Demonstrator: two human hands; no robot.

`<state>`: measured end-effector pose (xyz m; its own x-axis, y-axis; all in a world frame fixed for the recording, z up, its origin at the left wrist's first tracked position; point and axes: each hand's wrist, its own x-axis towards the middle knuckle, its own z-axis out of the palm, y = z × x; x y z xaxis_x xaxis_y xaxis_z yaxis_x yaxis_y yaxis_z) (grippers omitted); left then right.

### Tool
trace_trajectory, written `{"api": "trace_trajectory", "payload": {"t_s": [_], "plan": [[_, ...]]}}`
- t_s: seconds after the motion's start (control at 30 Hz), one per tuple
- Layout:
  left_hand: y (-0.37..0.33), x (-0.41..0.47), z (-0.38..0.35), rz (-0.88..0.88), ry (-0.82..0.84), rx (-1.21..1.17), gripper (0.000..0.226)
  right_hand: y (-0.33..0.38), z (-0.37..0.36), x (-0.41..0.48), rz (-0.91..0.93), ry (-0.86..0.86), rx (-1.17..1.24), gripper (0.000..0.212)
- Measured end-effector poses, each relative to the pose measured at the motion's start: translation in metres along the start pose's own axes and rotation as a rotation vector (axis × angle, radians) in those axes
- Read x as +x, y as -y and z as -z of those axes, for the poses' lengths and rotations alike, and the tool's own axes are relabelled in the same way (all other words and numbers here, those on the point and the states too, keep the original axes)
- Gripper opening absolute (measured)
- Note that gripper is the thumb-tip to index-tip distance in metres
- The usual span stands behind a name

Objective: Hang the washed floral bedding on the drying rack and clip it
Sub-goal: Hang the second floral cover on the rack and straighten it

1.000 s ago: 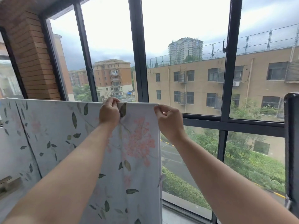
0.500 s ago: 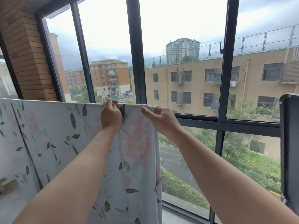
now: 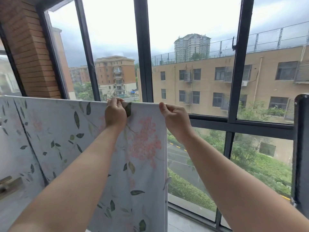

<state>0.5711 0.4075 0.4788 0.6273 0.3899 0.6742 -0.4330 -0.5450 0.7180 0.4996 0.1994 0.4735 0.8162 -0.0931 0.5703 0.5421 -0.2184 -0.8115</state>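
Bedding (image 3: 50,131) is hanging flat in front of the window (image 3: 143,64); left hand (image 3: 115,114) is pinching its top edge, right hand (image 3: 175,119) is pinching the top right corner, both grips narrow

The floral bedding (image 3: 50,131) was a pale bluish white, scattered with dark green and olive leaves on thin stems. A cluster of soft pink blossoms (image 3: 145,139) sat near its right edge, and a thin dark line ran down its left part. The window frame (image 3: 143,64) was dark grey, almost black, as was the post (image 3: 301,148) at the right. The brick pillar (image 3: 30,56) was reddish brown with paler mortar lines. Outside, the building (image 3: 209,81) was tan, the hedge (image 3: 187,191) green and the sky (image 3: 167,22) grey-white.
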Motion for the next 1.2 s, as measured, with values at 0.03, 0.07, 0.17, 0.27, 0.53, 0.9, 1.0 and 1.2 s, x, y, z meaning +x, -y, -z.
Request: {"api": "trace_trajectory", "payload": {"t_s": [0.03,0.07,0.17,0.27,0.53,0.9,1.0,1.2], "plan": [[-0.001,0.000,0.000,0.006,0.007,0.000,0.029,-0.001,-0.001,0.000,-0.007,-0.014,0.015,0.053],[-0.002,0.000,-0.002,0.011,0.010,-0.002,0.029,-0.002,-0.002,-0.001,0.003,-0.019,0.027,0.054],[-0.003,0.000,-0.004,0.032,-0.019,-0.025,0.030,-0.007,-0.003,-0.008,0.055,0.049,-0.009,0.043],[0.001,-0.006,-0.002,-0.001,-0.050,0.016,0.029,-0.019,0.004,-0.005,0.051,0.107,-0.096,0.032],[0.007,-0.018,0.001,-0.129,-0.011,0.091,0.032,-0.028,0.008,0.000,0.104,0.026,-0.166,0.026],[0.060,-0.096,0.003,0.136,-0.047,0.082,0.022,-0.025,-0.029,-0.076,0.400,-0.119,-0.168,0.010],[0.070,-0.119,0.013,0.245,0.067,0.052,0.012,-0.036,-0.048,-0.093,0.152,0.115,-0.179,0.019],[0.072,-0.162,0.059,0.466,0.134,0.048,0.012,-0.049,-0.073,-0.101,-0.171,0.389,-0.078,0.023]]}}
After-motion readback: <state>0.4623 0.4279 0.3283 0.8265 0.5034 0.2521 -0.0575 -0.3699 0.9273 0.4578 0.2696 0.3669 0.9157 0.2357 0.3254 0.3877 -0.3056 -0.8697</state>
